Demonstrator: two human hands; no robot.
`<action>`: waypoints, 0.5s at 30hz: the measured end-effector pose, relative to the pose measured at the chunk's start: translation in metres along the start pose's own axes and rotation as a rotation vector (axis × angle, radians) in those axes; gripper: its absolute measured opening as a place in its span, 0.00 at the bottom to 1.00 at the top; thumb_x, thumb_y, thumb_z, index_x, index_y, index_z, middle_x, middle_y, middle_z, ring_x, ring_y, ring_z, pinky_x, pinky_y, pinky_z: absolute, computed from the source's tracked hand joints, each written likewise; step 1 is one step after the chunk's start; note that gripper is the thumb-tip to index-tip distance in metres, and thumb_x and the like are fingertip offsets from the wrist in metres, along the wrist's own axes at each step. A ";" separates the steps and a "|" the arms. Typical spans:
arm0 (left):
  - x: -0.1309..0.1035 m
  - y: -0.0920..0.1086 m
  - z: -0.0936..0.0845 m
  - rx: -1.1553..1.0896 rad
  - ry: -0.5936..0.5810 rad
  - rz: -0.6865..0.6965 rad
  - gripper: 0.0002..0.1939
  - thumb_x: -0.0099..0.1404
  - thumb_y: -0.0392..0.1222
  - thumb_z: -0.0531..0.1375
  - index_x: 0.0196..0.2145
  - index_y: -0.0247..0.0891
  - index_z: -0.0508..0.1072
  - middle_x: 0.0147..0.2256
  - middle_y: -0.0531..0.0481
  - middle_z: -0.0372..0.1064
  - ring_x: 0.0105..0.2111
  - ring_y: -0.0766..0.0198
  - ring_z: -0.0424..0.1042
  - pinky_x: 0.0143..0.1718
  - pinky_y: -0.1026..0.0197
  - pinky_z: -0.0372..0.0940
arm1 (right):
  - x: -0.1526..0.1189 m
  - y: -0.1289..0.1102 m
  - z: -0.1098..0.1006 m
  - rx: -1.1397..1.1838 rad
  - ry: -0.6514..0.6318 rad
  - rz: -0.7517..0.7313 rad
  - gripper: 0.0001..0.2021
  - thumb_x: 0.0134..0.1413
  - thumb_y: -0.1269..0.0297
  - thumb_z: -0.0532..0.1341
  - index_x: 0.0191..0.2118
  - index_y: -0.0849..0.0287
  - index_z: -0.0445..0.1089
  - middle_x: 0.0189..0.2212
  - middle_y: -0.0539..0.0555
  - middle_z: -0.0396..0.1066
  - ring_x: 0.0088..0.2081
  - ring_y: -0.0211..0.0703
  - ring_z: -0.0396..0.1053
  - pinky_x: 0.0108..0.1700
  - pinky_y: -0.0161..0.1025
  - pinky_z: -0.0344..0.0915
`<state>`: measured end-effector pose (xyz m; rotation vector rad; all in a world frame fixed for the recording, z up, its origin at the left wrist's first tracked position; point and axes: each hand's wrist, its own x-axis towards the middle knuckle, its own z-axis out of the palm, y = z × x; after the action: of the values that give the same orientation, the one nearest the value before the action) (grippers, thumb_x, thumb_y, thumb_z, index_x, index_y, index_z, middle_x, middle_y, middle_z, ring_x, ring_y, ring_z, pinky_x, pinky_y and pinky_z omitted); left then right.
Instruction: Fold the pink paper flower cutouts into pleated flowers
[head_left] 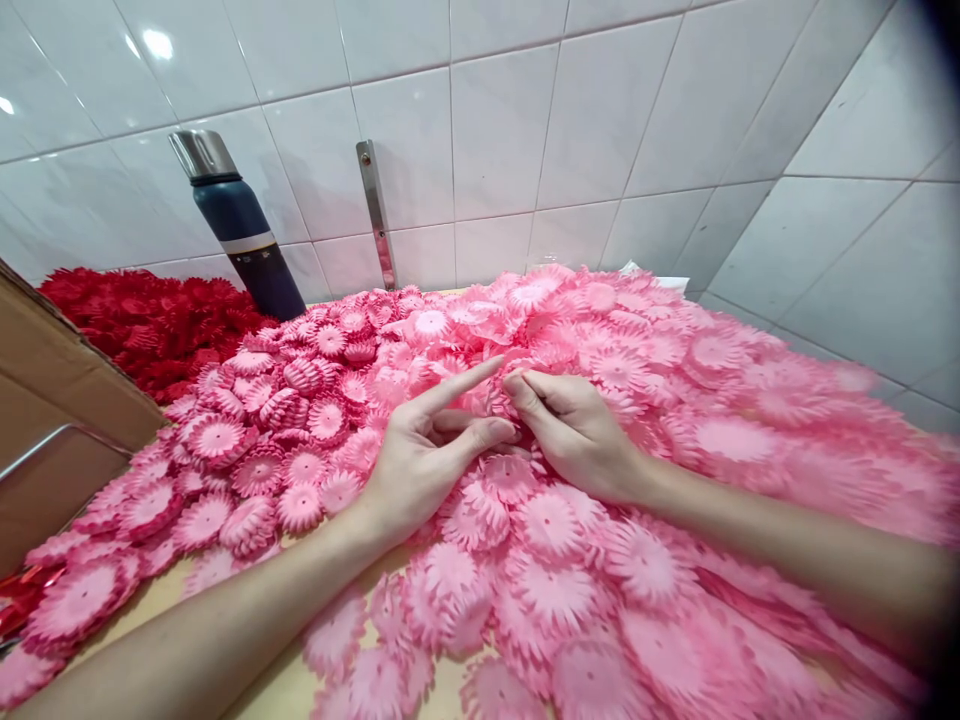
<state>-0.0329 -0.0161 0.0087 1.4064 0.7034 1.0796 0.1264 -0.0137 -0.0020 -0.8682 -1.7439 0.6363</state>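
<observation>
Both hands meet over the middle of a big heap of pink artificial flower pieces point(555, 590), flat rounds with fringed edges and a small centre hole. My left hand point(420, 455) is closed, its thumb against the bent fingers, while the index finger points out toward the right fingertips. A fringed pink petal piece point(534, 458) shows by the left thumb tip and seems held there, though partly hidden. My right hand point(574, 430) makes a pinch close to the left index finger. What lies between its thumb and finger is too small to make out.
A dark blue bottle point(251, 240) with a steel cap stands behind the heap, beside a pile of red flower pieces point(157, 325). At the left edge is a cardboard box point(60, 400). White tiled wall point(502, 130) closes the back; a metal strip point(375, 210) is fixed there.
</observation>
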 end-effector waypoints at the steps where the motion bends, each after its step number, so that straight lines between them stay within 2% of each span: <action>1: 0.000 0.000 0.000 0.005 -0.004 -0.001 0.24 0.58 0.38 0.65 0.53 0.43 0.71 0.29 0.52 0.79 0.31 0.65 0.77 0.38 0.64 0.72 | 0.000 -0.001 0.000 0.013 -0.019 -0.006 0.20 0.64 0.57 0.50 0.21 0.57 0.54 0.17 0.46 0.54 0.19 0.32 0.53 0.19 0.33 0.51; 5: 0.000 -0.003 0.000 -0.002 0.054 0.074 0.18 0.57 0.36 0.65 0.47 0.42 0.76 0.31 0.53 0.79 0.32 0.66 0.77 0.40 0.66 0.72 | 0.003 -0.002 0.000 0.058 -0.083 -0.009 0.15 0.64 0.60 0.51 0.27 0.59 0.63 0.22 0.49 0.63 0.25 0.35 0.61 0.27 0.33 0.60; 7: 0.000 -0.004 0.000 0.002 0.085 0.119 0.17 0.57 0.34 0.65 0.45 0.43 0.77 0.34 0.53 0.79 0.33 0.67 0.77 0.41 0.67 0.72 | 0.004 -0.002 0.001 0.094 -0.056 -0.008 0.07 0.62 0.62 0.55 0.36 0.59 0.66 0.30 0.51 0.68 0.33 0.36 0.67 0.35 0.34 0.65; 9: 0.000 -0.005 0.000 0.006 0.100 0.146 0.17 0.57 0.34 0.65 0.45 0.45 0.77 0.36 0.54 0.79 0.34 0.68 0.77 0.41 0.68 0.72 | 0.005 -0.001 0.002 0.151 -0.011 0.000 0.06 0.59 0.63 0.58 0.41 0.58 0.65 0.35 0.52 0.69 0.38 0.37 0.69 0.40 0.34 0.66; 11: 0.000 -0.005 0.000 0.008 0.112 0.144 0.17 0.57 0.34 0.65 0.45 0.46 0.76 0.36 0.54 0.79 0.34 0.68 0.77 0.41 0.69 0.72 | 0.004 0.000 0.003 0.177 0.014 0.004 0.07 0.58 0.63 0.60 0.41 0.57 0.65 0.35 0.51 0.70 0.37 0.37 0.69 0.38 0.34 0.67; 15: 0.000 -0.004 -0.001 0.034 0.150 0.114 0.16 0.56 0.34 0.66 0.43 0.45 0.77 0.38 0.54 0.79 0.34 0.68 0.78 0.40 0.68 0.73 | 0.003 0.004 0.002 0.081 0.070 0.006 0.05 0.58 0.64 0.59 0.33 0.59 0.65 0.27 0.49 0.68 0.28 0.35 0.66 0.30 0.33 0.64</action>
<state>-0.0326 -0.0151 0.0043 1.4187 0.7593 1.2784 0.1247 -0.0091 -0.0036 -0.8300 -1.6427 0.6679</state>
